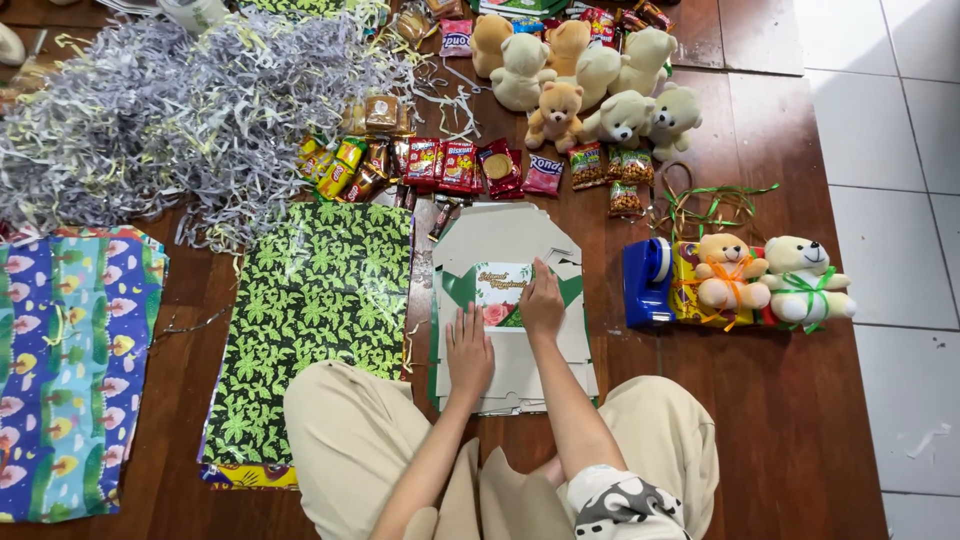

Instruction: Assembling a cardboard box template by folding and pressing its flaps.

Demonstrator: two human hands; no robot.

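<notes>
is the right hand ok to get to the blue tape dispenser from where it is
Probably yes. The right hand lies flat on the folded cardboard box, and the blue tape dispenser stands just to its right on the wooden floor. Only bare floor shows between them, so nothing seems to block a sideways reach.

1. A flattened white cardboard box (512, 310) lies on the brown wooden floor (780, 420), just ahead of the seated person's knees.
2. Both hands, the left hand (468, 352) and the right hand (542, 304), rest flat on it.
3. The green leaf-patterned wrapping paper (318, 320) lies left of it; further left lies the blue patterned sheet (70, 370).
4. The grey shredded paper heap (190, 110) lies behind the sheets.
5. The row of small snack packets (440, 165) lies behind the box; behind these is the cluster of cream teddy bears (590, 85).
6. The blue tape dispenser (648, 283) stands right of the box, beside the two ribboned bears (765, 278).
</notes>
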